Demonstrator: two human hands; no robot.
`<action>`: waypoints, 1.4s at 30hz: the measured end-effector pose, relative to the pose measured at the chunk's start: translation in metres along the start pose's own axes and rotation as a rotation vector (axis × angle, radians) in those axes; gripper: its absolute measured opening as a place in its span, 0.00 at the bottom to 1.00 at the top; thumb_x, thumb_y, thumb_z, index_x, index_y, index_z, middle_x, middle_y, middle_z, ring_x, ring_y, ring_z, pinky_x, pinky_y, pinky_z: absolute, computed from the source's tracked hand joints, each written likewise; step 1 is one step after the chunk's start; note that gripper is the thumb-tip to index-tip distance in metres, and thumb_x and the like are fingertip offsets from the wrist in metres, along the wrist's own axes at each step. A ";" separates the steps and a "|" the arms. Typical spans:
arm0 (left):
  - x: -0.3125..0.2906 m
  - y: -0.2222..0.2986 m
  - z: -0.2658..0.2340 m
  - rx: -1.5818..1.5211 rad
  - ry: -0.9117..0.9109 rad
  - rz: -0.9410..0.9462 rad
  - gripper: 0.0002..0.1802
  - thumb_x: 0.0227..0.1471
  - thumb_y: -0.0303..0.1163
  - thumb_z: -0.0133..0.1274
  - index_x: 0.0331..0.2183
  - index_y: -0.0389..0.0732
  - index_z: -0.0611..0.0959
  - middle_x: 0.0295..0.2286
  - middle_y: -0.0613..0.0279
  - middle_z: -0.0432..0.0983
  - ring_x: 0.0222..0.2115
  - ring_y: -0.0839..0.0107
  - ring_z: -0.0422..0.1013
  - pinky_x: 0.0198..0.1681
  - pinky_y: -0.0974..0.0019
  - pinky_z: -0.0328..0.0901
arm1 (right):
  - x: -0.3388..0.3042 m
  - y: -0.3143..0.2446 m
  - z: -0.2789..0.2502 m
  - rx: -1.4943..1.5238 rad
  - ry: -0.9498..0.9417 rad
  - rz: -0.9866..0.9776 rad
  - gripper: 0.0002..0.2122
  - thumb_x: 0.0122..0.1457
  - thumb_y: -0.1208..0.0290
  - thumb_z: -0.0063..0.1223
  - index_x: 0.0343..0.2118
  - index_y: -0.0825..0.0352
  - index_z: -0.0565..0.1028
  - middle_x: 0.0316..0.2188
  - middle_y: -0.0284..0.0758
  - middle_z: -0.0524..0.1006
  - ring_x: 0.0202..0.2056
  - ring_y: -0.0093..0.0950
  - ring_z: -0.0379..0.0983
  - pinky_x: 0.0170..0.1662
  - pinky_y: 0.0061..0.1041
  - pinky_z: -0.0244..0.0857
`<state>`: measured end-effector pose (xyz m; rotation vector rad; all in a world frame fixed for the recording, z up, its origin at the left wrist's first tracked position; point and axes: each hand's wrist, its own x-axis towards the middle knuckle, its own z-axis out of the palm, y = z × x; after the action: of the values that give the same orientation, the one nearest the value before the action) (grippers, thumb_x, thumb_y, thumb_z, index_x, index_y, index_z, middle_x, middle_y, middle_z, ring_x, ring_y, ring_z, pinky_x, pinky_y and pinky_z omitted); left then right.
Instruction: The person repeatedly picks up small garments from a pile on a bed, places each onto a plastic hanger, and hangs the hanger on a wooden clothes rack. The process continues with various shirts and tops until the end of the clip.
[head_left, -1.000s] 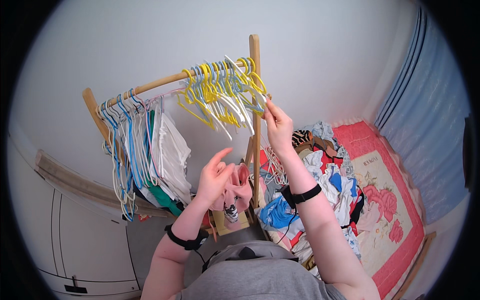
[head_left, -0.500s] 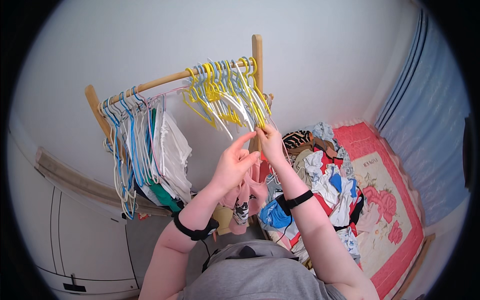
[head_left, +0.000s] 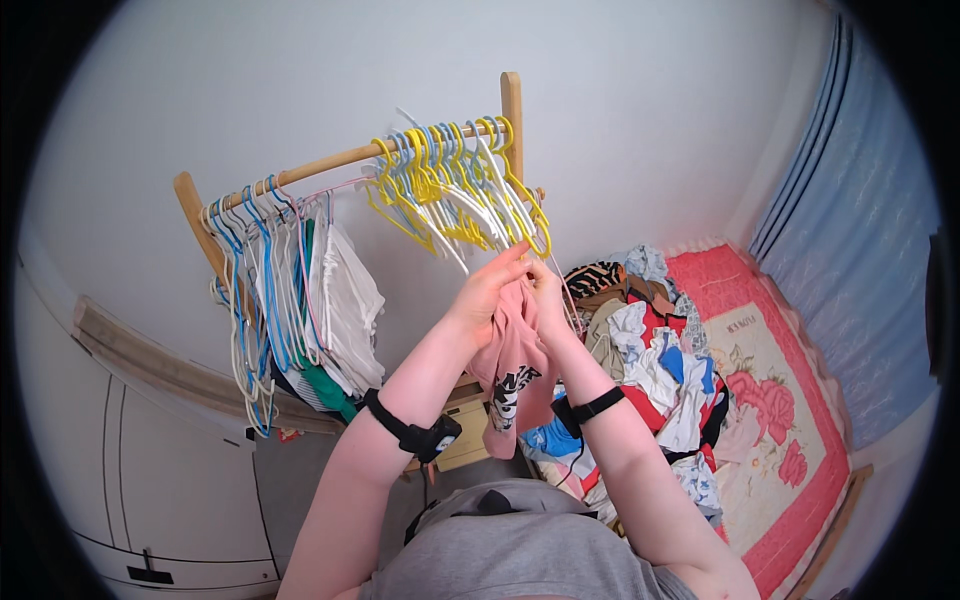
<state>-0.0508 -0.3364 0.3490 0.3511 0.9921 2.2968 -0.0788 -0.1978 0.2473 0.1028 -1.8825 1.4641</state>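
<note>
A pink T-shirt (head_left: 512, 350) with a black-and-white print hangs down between my forearms, gathered at its top in both hands. My left hand (head_left: 488, 290) is closed on the shirt's upper left side, its index finger stretched toward the hangers. My right hand (head_left: 546, 295) grips the shirt's upper right side, its fingers partly hidden by the cloth. Just above the fingertips hangs the lower end of a yellow hanger (head_left: 541, 240). Whether that hanger touches the shirt or my fingers, I cannot tell. Several more yellow, blue and white hangers crowd the right part of the wooden rail (head_left: 330, 162).
White garments (head_left: 345, 310) on blue and white hangers fill the rail's left part. To the right, a heap of mixed clothes (head_left: 655, 350) lies on a bed with a red-bordered floral cover (head_left: 775, 530). A blue curtain (head_left: 850, 230) hangs beyond; a white cabinet (head_left: 170, 470) stands lower left.
The pink T-shirt has been raised and opened out between my hands. My right hand has let go of the yellow hanger's lower end and now holds the shirt.
</note>
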 end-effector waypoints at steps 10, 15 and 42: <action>0.006 0.015 0.001 -0.299 -0.021 -0.021 0.20 0.56 0.32 0.57 0.50 0.39 0.78 0.47 0.60 0.75 0.47 0.69 0.72 0.52 0.63 0.67 | 0.026 -0.030 0.005 -0.373 0.079 -0.090 0.13 0.60 0.69 0.54 0.48 0.56 0.78 0.28 0.37 0.74 0.28 0.36 0.73 0.32 0.33 0.66; 0.004 0.009 0.001 -0.311 -0.038 -0.025 0.18 0.59 0.36 0.54 0.49 0.39 0.79 0.46 0.61 0.76 0.45 0.70 0.72 0.52 0.65 0.67 | 0.030 -0.045 0.015 -0.394 0.108 -0.115 0.14 0.59 0.67 0.54 0.49 0.53 0.78 0.27 0.34 0.74 0.30 0.36 0.74 0.31 0.33 0.67; 0.007 0.029 -0.038 -0.261 0.138 0.073 0.17 0.61 0.40 0.52 0.47 0.39 0.76 0.41 0.55 0.77 0.41 0.62 0.75 0.43 0.57 0.72 | 0.032 -0.079 0.024 0.528 -0.165 0.401 0.15 0.63 0.71 0.53 0.51 0.70 0.75 0.30 0.30 0.78 0.29 0.17 0.72 0.32 0.18 0.68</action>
<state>-0.0861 -0.3687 0.3442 0.1238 0.7409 2.5065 -0.0759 -0.2339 0.3276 0.1001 -1.6546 2.2689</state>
